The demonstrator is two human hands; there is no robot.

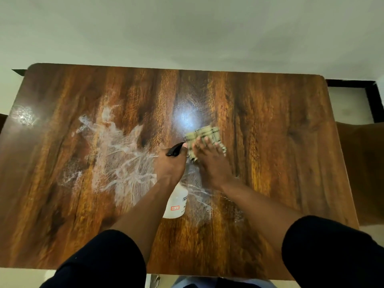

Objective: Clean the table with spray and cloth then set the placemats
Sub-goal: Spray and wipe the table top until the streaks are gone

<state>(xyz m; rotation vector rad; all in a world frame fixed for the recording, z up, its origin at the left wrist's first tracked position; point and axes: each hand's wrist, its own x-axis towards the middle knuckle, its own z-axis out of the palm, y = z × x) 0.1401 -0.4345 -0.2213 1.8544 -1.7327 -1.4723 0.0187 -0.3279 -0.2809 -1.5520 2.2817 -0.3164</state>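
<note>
Checked cloth [204, 140] under right hand [209, 161], crumpled

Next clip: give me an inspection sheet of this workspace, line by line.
Surface: wooden table, white foam streaks smeared across its left and middle; glare spots.
Job's things: spray bottle, white with a black trigger, held above the table; checked cloth on the table. Placemats: nothing seen.
Clutter: nothing seen.
Hands: left hand grips the bottle's head; right hand presses the cloth with spread fingers, blurred.
Cables: nothing seen.
Surroundings: pale wall beyond the far edge; dark sleeves at the bottom.
</note>
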